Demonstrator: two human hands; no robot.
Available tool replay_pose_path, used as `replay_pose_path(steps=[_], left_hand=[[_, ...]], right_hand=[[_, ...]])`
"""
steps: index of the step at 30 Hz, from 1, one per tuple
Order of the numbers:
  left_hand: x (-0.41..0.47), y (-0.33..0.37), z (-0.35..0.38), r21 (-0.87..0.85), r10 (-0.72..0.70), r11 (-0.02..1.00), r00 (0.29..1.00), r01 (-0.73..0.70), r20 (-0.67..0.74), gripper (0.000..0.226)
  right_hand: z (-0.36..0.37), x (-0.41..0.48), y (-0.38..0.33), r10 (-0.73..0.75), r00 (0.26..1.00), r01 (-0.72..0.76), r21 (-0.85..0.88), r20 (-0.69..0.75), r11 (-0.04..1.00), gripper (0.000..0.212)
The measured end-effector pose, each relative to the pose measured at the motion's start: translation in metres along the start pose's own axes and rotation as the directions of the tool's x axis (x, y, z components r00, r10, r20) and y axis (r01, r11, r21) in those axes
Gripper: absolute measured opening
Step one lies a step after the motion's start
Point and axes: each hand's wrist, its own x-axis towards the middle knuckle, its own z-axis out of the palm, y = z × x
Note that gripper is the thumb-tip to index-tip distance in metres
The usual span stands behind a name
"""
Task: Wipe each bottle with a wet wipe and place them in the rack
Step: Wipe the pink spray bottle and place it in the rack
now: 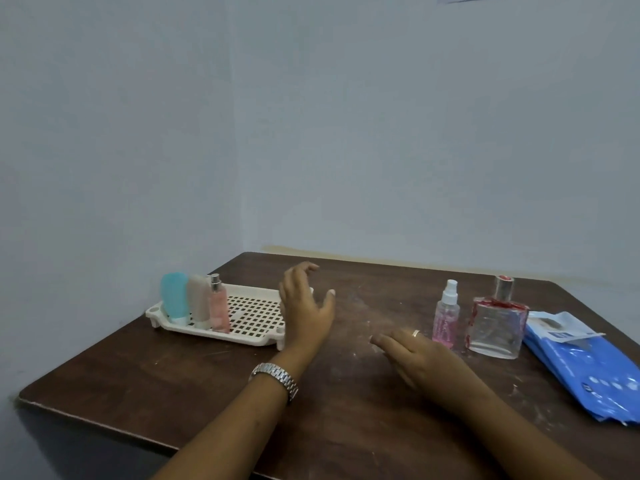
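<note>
Scuffed dark table (pixel 156 382) against pale wall (pixel 381 133)

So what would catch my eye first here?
The left hand and right hand, both open and empty, sit mid-frame over a dark table. At left three bottles stand together in a white rack; at right a pink spray bottle, a square glass bottle and a blue wipe pack wait.
</note>
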Motion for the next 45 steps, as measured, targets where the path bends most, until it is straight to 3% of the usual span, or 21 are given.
replay_pose_path(steps=[3,7,14,18,26,31,36,39,45], left_hand=[[-0.003,0.022,0.037,-0.118,0.019,0.993,0.977,0.006,0.214,0.030],[-0.003,0.050,0.083,-0.289,-0.020,0.942,0.887,0.172,0.461,0.022],[0.004,0.068,0.125,-0.288,-0.067,0.870,0.674,0.401,0.735,0.031],[0.003,0.067,0.137,-0.284,-0.074,0.864,0.663,0.416,0.745,0.032],[0.009,0.047,0.112,-0.320,0.007,0.914,0.777,0.250,0.629,0.018],[0.023,0.024,0.078,-0.355,-0.093,0.816,0.710,0.456,0.698,0.021],[0.028,0.002,0.057,-0.367,-0.086,0.761,0.645,0.534,0.759,0.021],[0.021,-0.003,0.056,-0.383,-0.079,0.697,0.595,0.606,0.800,0.021],[0.016,0.002,0.060,-0.407,-0.016,0.639,0.540,0.653,0.841,0.030]], right_hand=[[-0.013,-0.021,0.015,0.073,0.997,-0.073,-0.009,-0.014,0.997,0.044],[-0.020,-0.034,0.023,0.181,0.983,-0.179,0.040,-0.028,0.983,0.025],[-0.014,-0.033,0.026,0.363,0.926,-0.343,0.170,-0.105,0.924,0.024],[-0.017,-0.037,0.037,0.499,0.852,-0.440,0.297,-0.160,0.847,0.029],[-0.020,-0.027,0.035,0.686,0.669,-0.524,0.473,-0.286,0.708,0.020],[-0.022,-0.001,0.035,0.750,0.577,-0.503,0.582,-0.324,0.639,0.014],[-0.007,0.028,0.041,0.878,0.465,-0.527,0.761,-0.114,0.379,0.008],[0.002,0.038,0.042,0.883,0.467,-0.502,0.806,-0.052,0.313,0.007],[0.010,0.050,0.043,0.837,0.541,-0.334,0.934,0.082,0.125,0.010]])
